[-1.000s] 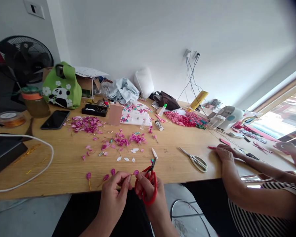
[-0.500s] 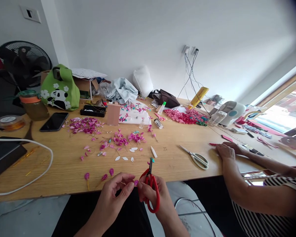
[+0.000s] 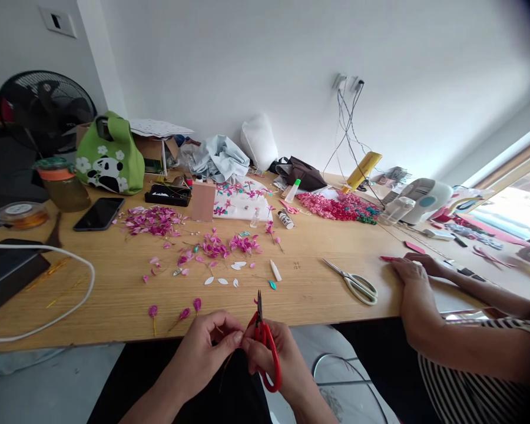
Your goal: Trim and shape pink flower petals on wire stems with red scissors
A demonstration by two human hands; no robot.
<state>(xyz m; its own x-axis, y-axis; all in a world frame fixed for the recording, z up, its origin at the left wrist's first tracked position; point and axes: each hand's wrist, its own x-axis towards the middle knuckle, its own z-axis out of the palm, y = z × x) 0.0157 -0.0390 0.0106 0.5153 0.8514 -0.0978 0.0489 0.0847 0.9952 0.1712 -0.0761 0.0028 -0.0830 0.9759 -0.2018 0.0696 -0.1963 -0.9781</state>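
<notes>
left hand (image 3: 212,341) pinches thin wire (image 3: 226,365) hanging over lap (image 3: 136,371); right hand (image 3: 276,347) just beside it grasps red scissors (image 3: 259,318), blades (image 3: 259,301) pointing away; pink buds (image 3: 184,314) lie on table (image 3: 307,294); step seems fingertip work on wire; next move likely calls for steady pinch, blades clear

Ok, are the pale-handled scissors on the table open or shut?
Shut: the pale-handled scissors have their blades together, narrowing to one tip.

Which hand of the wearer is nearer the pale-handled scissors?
Right. The right hand is left of the pale-handled scissors, toward the wearer; the left hand is farther left.
</notes>
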